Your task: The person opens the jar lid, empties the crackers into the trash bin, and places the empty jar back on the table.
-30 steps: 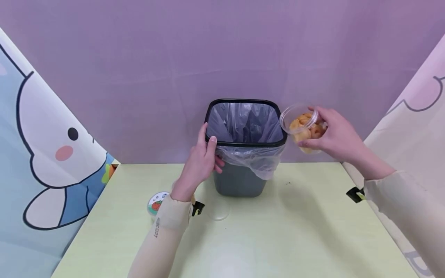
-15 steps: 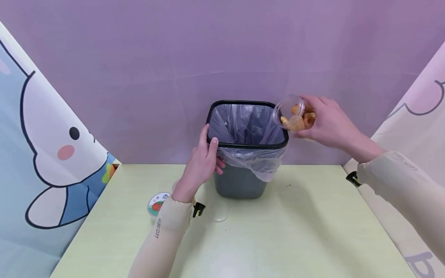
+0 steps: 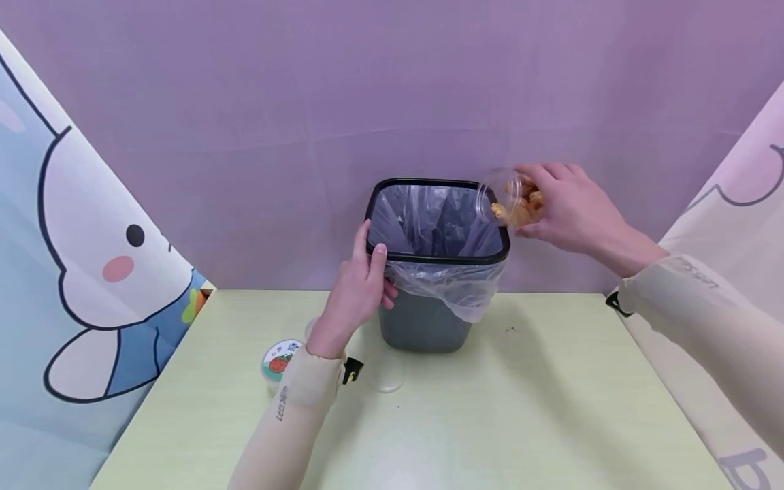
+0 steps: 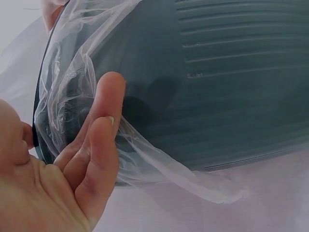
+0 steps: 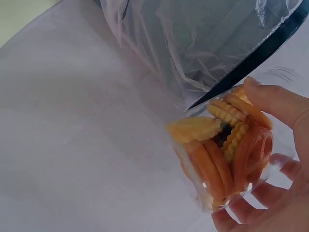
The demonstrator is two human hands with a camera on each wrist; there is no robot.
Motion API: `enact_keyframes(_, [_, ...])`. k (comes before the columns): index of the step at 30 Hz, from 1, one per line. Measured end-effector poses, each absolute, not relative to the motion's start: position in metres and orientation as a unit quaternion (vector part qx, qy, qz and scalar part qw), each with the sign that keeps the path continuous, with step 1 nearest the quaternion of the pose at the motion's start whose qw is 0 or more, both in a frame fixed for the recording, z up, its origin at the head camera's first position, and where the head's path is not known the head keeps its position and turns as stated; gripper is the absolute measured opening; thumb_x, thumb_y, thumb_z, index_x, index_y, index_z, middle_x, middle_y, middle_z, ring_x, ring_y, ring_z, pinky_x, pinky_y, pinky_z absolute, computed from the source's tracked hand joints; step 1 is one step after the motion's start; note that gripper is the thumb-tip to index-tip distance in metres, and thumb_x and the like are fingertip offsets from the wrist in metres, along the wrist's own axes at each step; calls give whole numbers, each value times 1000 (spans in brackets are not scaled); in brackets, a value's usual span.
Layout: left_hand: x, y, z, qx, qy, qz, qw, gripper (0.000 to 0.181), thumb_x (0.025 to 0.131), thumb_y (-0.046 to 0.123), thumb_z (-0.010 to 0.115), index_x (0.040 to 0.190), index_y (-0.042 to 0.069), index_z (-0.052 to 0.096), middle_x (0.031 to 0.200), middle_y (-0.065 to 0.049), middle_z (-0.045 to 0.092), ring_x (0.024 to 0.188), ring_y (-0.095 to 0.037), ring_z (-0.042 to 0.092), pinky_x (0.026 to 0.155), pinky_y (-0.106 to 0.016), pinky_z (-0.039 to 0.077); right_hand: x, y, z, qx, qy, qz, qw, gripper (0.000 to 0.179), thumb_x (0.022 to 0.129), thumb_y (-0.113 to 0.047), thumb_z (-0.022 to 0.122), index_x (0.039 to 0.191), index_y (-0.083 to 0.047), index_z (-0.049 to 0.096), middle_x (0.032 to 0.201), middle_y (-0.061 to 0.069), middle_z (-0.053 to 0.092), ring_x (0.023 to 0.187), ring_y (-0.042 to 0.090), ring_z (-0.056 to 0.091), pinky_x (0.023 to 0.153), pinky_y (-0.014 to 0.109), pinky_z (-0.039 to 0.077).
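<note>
A grey trash bin [image 3: 422, 323] with a black rim stands upright on the table, lined with a clear plastic bag [image 3: 456, 289] folded over its edge. My left hand [image 3: 354, 289] grips the bin at its left front corner, thumb at the rim and other fingers below against the bag, as the left wrist view also shows. In my right hand [image 3: 572, 211] is a clear plastic tub [image 3: 490, 197], tipped sideways with its mouth over the bin's right edge. Orange and yellow snack pieces [image 5: 212, 164], some ridged, some ring-shaped, are inside the tub.
A tub with a printed round lid [image 3: 279, 361] stands left of my left forearm, partly hidden by it. A clear round lid [image 3: 387, 381] lies on the pale table [image 3: 520, 422] in front of the bin. A purple cloth backdrop [image 3: 275, 170] hangs behind.
My right hand has moved left and up, carrying the tub from beside the bin to its right rim and tilting it further. My left hand keeps its place on the bin.
</note>
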State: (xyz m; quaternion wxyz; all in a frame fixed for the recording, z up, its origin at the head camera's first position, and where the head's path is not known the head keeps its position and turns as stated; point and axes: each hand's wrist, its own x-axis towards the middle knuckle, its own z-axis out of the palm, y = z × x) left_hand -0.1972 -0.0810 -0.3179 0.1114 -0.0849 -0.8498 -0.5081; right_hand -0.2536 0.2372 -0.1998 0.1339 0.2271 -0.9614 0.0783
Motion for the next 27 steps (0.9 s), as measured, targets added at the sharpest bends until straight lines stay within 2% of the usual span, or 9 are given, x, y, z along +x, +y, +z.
enact_keyframes(7, [-197,-81,-318,-84,-851,-505,116,59,109,43,31,160,24,8,60,-2,66,44,-17,63,68,-39,52,-255,229,-196,279,-944,14,174,90,73,-25,86,150,-11,41,139,24,50,123,50,42,100,64,37])
enact_keyframes(16, [-197,-83,-317,-81,-855,-499,119,59,109,43,30,160,24,8,60,-2,66,44,-16,63,69,-39,52,-255,220,-192,297,-938,-23,175,89,73,-20,86,149,-11,42,137,23,50,121,50,44,95,67,40])
enact_keyframes(23, [-198,-83,-318,-83,-854,-499,121,59,108,44,30,160,24,9,60,-3,66,44,-16,62,69,-39,53,-256,217,-197,346,-905,-35,244,81,69,-14,87,140,-10,49,126,23,55,112,49,48,91,65,43])
enact_keyframes(27, [-199,-83,-319,-80,-854,-500,120,59,108,43,31,160,25,9,60,-3,66,44,-17,63,69,-39,53,-257,216,-200,364,-891,-41,269,78,70,-13,88,138,-9,51,123,24,55,110,48,49,93,64,42])
